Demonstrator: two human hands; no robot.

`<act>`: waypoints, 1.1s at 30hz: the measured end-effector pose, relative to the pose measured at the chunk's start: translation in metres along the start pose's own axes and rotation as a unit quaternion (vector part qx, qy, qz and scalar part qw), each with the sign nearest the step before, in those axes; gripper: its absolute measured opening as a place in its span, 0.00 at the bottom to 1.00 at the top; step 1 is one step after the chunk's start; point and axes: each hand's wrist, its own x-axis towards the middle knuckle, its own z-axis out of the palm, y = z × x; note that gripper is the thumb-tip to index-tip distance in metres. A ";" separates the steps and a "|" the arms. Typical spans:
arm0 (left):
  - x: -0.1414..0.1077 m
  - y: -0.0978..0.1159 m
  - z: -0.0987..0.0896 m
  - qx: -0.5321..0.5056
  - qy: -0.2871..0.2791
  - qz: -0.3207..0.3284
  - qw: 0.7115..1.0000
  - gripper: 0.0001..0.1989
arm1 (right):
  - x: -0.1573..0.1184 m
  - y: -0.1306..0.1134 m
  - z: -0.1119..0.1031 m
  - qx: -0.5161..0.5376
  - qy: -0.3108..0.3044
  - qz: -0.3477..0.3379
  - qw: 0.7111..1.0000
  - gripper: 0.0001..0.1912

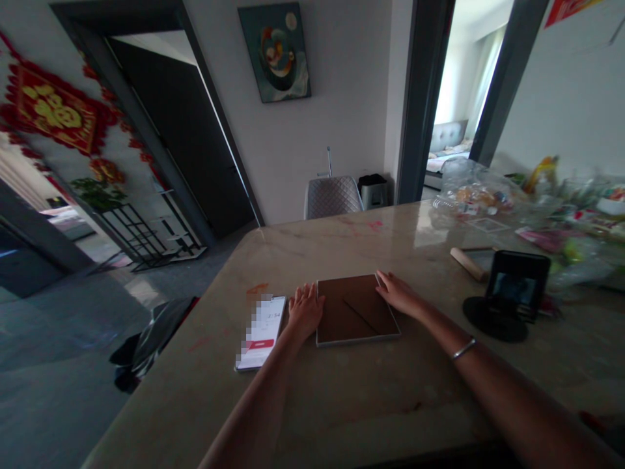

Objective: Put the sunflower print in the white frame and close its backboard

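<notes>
A flat brown rectangle with a pale rim (pixel 342 322) lies on the marble-patterned table; whether it is a notebook or a shallow box I cannot tell. Across its face runs a thin dark diagonal line (pixel 360 316), either a slim stick or a mark. My left hand (pixel 306 309) rests flat with fingers spread at the left edge of the rectangle. Along the upper right edge lies my right hand (pixel 399 293), fingers stretched out and touching the rim. A phone with a lit screen (pixel 266 329) is just left of my left hand.
To the right stands a black device on a round base (pixel 517 286), with a wooden-edged item (pixel 469 264) behind it. Plastic bags (pixel 478 189) and other goods crowd the far right. Beyond the table are a grey quilted chair (pixel 334 195) and a bin (pixel 374 190).
</notes>
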 end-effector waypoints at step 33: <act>-0.017 0.006 -0.021 -0.033 -0.080 0.020 0.996 0.44 | -0.010 0.002 -0.035 0.075 -0.140 -0.023 0.987 0.46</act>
